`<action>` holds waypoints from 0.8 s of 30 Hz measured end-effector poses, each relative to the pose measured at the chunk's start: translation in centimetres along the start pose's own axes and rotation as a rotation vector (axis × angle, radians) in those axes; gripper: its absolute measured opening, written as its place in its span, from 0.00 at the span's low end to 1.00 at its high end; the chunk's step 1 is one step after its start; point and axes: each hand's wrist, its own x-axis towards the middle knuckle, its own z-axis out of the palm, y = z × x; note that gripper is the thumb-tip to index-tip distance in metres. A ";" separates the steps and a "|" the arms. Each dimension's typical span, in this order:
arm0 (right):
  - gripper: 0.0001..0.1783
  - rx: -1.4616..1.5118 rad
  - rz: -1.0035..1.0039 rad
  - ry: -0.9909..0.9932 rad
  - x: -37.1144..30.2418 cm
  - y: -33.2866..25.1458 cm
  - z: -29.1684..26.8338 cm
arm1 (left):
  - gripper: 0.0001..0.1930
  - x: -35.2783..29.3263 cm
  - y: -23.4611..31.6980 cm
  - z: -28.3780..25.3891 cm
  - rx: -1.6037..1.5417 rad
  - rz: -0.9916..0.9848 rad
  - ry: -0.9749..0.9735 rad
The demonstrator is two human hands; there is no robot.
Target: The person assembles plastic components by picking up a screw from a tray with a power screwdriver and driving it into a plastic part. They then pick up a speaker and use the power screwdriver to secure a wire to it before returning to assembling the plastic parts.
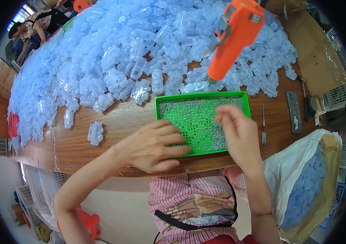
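your left hand (152, 147) lies flat on the green tray (161, 106); your right hand (238, 132) pinches among screws (221, 106). clear housings (140, 53) remain piled; one sack (303, 191) is part-filled.

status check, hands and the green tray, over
Left hand flat on green tray edge. Right hand over screws, grip unclear. Orange power screwdriver hangs above, clear.

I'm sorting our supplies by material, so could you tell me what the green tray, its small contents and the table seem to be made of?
The green tray looks like moulded plastic: uniform bright colour, perforated floor. The small pieces in it look like metal, grey and glinting, though too small to be sure. The table looks like varnished wood, with visible grain and sheen.
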 end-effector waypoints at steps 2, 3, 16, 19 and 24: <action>0.17 0.295 -0.249 0.261 1.4 0.7 0.7 | 0.15 0.3 0.3 0.5 -0.022 0.008 -0.010; 0.26 0.447 -0.318 0.227 1.9 0.4 0.4 | 0.16 0.0 0.1 0.5 -0.027 -0.016 -0.110; 0.38 0.424 -0.372 0.023 4.7 -3.0 -0.9 | 0.10 -9.5 2.2 -4.2 0.221 -0.758 0.218; 0.41 0.449 -0.431 -0.117 5.0 -3.6 0.0 | 0.19 -12.0 3.8 -3.2 0.187 -1.010 0.102; 0.29 0.656 -0.557 -0.261 5.0 -3.7 2.3 | 0.28 -13.5 4.3 -1.7 -0.094 -0.966 0.090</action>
